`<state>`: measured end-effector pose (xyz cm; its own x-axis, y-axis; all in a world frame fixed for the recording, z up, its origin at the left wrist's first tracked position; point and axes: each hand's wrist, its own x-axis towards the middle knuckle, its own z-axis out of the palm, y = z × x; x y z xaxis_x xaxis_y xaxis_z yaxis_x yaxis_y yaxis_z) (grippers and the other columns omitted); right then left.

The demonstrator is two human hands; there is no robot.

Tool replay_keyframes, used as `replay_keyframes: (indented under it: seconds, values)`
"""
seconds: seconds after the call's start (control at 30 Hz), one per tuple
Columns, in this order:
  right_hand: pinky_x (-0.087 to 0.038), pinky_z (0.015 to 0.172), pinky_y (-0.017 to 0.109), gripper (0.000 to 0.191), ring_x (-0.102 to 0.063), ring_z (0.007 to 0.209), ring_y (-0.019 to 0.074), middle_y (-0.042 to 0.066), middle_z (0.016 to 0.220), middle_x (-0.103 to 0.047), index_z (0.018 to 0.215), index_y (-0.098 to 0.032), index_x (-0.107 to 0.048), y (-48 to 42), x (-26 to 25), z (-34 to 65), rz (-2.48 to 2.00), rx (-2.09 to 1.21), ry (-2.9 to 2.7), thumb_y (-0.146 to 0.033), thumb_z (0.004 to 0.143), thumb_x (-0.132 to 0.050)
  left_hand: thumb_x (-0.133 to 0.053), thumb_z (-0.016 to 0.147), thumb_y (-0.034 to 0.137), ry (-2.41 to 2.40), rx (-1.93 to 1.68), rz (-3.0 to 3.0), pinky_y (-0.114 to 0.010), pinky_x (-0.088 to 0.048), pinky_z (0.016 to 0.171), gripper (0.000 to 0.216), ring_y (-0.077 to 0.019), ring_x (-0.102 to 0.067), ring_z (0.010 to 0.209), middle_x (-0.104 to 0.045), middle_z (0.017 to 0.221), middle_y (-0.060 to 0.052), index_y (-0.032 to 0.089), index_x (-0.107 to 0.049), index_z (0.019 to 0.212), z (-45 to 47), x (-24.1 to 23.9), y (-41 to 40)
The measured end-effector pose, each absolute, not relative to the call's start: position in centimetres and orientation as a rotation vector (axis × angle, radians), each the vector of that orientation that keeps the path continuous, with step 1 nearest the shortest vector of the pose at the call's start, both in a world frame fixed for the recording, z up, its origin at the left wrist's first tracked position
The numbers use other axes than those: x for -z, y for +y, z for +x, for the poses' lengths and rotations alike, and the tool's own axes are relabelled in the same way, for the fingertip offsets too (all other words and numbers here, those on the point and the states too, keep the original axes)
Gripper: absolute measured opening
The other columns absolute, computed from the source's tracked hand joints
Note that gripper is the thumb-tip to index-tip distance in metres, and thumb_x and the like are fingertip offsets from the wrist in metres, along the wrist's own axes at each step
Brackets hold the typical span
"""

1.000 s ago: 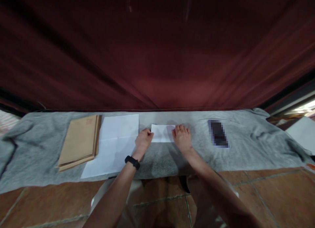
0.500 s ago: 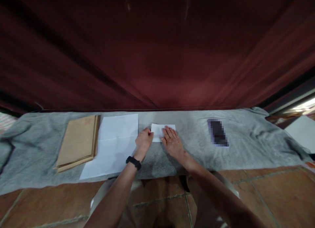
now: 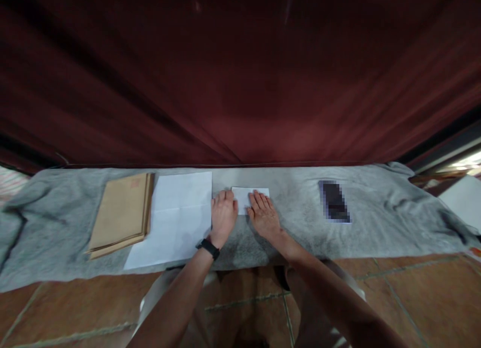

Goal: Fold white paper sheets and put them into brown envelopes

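A small folded white paper (image 3: 242, 201) lies on the grey cloth between my hands. My right hand (image 3: 264, 215) rests flat across its right half, fingers stretched out. At the paper's left edge is my left hand (image 3: 224, 213), palm down, with its fingers slightly bent and the thumb apart; its fingertips are partly hidden. A black band circles the left wrist. Just left of that hand, a larger white sheet (image 3: 178, 212) with a faint crease lies flat.
A stack of brown envelopes (image 3: 120, 210) overlaps the left side of the large sheet. To the right lies a phone (image 3: 335, 202) with a blurred-out screen. The grey cloth (image 3: 296, 237) covers the long, narrow surface, and a dark red curtain (image 3: 240, 87) hangs behind it.
My left hand has let go of the paper's left edge and turned palm down, its fingers now pointing forward. The right hand stays flat on the paper.
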<state>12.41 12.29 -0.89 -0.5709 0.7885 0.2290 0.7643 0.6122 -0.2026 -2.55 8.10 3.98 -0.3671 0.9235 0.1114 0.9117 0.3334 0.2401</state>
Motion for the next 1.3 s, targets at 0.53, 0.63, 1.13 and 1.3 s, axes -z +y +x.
replay_keyframes:
  seconds: [0.53,0.63,1.13,1.3]
  values:
    - [-0.019,0.123,0.053,0.053,-0.033,0.150,0.0311,0.011,0.166,-0.031,0.158,-0.019,-0.037,13.5,0.7,14.8,-1.366,-0.092,-2.596,-0.035,0.107,-0.031,-0.034,0.103,0.043,2.429,-0.275,1.889,-0.047,-0.019,0.127,0.066,-0.0292,-0.017,0.157,-0.022,0.168,-0.018,0.007,-0.029,0.159,0.1,-0.3,6.9]
    - [-0.021,0.122,0.054,0.054,-0.035,0.149,0.0317,0.012,0.165,-0.033,0.157,-0.017,-0.038,14.2,0.7,15.9,-1.446,-0.042,-2.564,-0.038,0.108,-0.030,-0.035,0.103,0.042,2.457,-0.267,1.849,-0.047,-0.019,0.127,0.067,-0.0288,-0.016,0.157,-0.023,0.167,-0.018,0.006,-0.027,0.159,0.1,-0.4,6.9]
    - [-0.026,0.124,0.046,0.052,-0.033,0.151,0.0255,0.008,0.166,-0.031,0.156,-0.020,-0.041,12.2,-0.5,15.2,-1.122,-0.170,-2.623,-0.036,0.107,-0.034,-0.033,0.103,0.039,2.465,-0.247,1.829,-0.044,-0.018,0.127,0.066,-0.0276,-0.017,0.157,-0.021,0.168,-0.018,0.006,-0.026,0.160,0.1,-0.7,6.8]
    - [-0.023,0.126,0.045,0.051,-0.034,0.151,0.0241,0.007,0.165,-0.033,0.155,-0.020,-0.042,11.2,0.6,15.0,-1.036,-0.162,-2.678,-0.039,0.107,-0.038,-0.031,0.104,0.036,2.460,-0.218,1.847,-0.043,-0.020,0.127,0.062,-0.0258,-0.020,0.156,-0.025,0.168,-0.014,0.009,-0.028,0.160,-0.4,-0.8,6.8]
